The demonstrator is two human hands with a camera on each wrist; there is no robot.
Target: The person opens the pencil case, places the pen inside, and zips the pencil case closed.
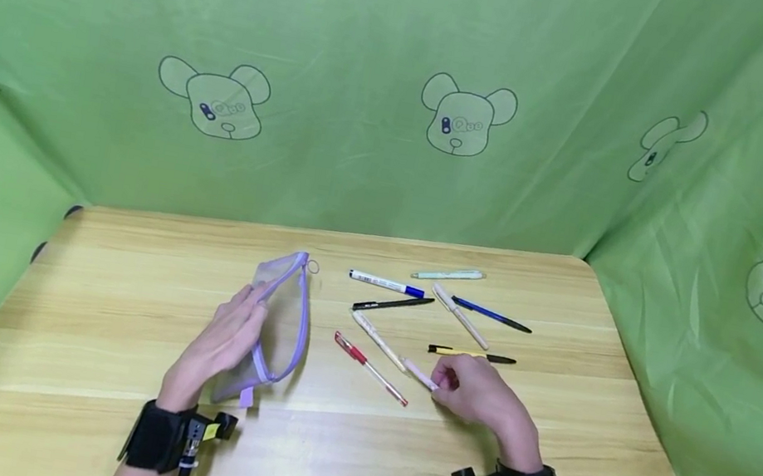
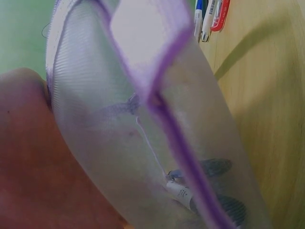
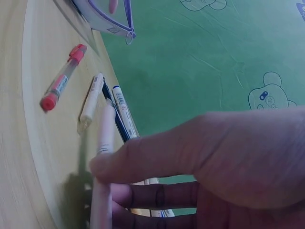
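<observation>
Pale wood-grain bench [image 1: 328,465] bearing a translucent, purple-trimmed mesh pouch [image 1: 280,322].

The pouch gapes toward 3 o'clock; the left hand [image 1: 229,335] rests against its 9 o'clock side, that grip released with fingers extended. The right hand [image 1: 480,393] is at the pouch's 3 o'clock; from it, a red-and-clear plastic pen [image 1: 371,368] lies at 9 o'clock, a yellow-and-black pen [image 1: 464,353] just beside at 12, and a white blue-capped marker [image 1: 385,282] at 10. The right grip pinches a slender pale-pink pen [image 3: 106,129], pointing toward 10.
</observation>
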